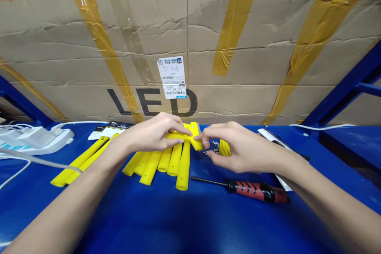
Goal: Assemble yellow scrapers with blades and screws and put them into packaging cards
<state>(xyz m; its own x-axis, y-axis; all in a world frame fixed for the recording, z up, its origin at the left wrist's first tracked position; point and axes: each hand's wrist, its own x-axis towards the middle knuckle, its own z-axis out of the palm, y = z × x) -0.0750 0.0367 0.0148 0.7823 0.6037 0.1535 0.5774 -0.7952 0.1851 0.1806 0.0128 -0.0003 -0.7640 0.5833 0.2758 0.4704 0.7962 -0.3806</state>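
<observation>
My left hand (154,133) is closed around a yellow scraper (194,129), thumb and fingers on its handle and flat head. A thin clear or metallic edge shows along the right side of the head. My right hand (228,145) meets that edge, its index fingertip touching the head and its thumb just below. Another yellow piece (224,148) is partly hidden behind my right hand. Beneath my left hand, several yellow scraper handles (183,166) lie side by side, their hollow ends towards me. In front of my right hand rests a screwdriver (257,191) with a red and black grip.
More yellow handles (77,162) lie at left, beside packaging cards (114,129). A white power strip (56,143) with cables occupies the blue surface's (166,222) left side. A large taped cardboard box (202,35) stands behind. Another package (281,178) lies under my right forearm.
</observation>
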